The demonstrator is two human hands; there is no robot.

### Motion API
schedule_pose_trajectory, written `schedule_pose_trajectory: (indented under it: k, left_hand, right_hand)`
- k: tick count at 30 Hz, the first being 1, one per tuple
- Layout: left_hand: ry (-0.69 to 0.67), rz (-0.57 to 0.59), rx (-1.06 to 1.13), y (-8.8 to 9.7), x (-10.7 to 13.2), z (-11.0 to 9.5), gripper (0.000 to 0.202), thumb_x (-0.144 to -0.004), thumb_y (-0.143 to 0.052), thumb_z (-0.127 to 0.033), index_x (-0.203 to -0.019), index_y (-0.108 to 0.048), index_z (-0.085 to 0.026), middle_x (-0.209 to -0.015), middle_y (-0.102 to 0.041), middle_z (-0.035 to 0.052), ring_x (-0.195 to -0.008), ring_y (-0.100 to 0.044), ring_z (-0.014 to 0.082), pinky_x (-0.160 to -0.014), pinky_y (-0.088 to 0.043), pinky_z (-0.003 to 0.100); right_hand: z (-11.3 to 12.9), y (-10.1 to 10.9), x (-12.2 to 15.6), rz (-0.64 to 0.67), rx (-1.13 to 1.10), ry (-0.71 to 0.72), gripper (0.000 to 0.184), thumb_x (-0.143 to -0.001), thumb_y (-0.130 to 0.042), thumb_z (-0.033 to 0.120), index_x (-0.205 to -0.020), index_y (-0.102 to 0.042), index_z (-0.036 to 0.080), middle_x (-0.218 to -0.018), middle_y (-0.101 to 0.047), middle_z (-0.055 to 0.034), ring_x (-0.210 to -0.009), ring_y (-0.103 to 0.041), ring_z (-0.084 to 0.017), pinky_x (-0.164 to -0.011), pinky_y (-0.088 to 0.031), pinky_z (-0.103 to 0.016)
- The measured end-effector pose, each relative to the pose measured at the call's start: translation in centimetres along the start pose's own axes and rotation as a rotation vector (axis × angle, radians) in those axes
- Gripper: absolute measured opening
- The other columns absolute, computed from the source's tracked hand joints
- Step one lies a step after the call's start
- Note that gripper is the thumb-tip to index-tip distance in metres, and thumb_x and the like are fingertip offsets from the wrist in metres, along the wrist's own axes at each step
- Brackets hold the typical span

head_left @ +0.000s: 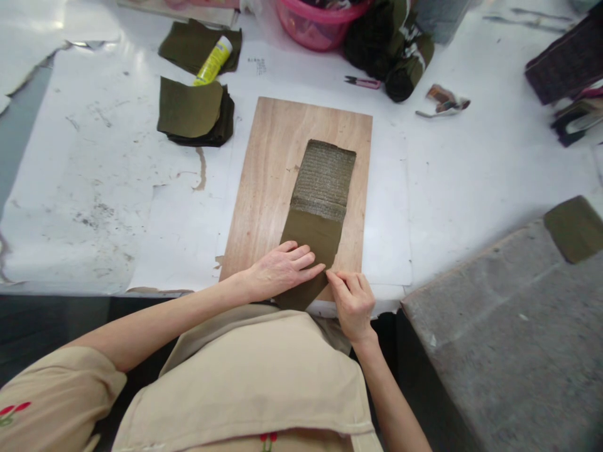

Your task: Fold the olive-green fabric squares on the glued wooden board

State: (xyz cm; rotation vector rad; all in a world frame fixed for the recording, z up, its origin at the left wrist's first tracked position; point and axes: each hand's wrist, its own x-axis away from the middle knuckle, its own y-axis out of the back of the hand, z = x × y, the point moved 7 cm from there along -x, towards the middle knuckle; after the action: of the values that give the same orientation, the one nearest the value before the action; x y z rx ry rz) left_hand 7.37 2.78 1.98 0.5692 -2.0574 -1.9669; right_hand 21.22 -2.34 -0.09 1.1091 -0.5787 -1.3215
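An olive-green fabric strip [315, 229] lies lengthwise on a wooden board [264, 188]. Its far part is a textured, ribbed grey-green panel [325, 176]; the near part is smooth and hangs over the board's front edge. My left hand [289, 267] rests flat on the smooth part, fingers stretched out. At the strip's right edge, my right hand [351, 298] is closed in a pinch on the fabric, close to my left fingertips. The pinched bit is mostly hidden by the fingers.
Stacks of olive fabric pieces [188, 110] and a yellow glue stick [214, 59] lie at upper left. At the back are a pink basin [315, 25], small pink thread snips [362, 82] and dark yarn [400, 81]. A grey padded surface [509, 314] holds another olive piece [575, 229].
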Motion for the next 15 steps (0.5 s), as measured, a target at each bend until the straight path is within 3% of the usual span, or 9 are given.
schedule_pose_trajectory:
  k: [15]
  left_hand:
    - [-0.025,0.024,-0.015,-0.2,0.0,-0.2,0.033,-0.098,-0.044,-0.015,-0.129,-0.049,-0.022,-0.108,-0.060,0.0076,-0.107,-0.054,0.0213,-0.090,-0.040,0.036]
  right_hand:
    - [-0.7,0.8,-0.2,-0.010,-0.120,-0.159,0.022,-0.091,-0.059,0.024,-0.111,-0.068,0.023,-0.094,-0.066,-0.0048,-0.088,-0.056,-0.017,-0.081,-0.047,-0.030]
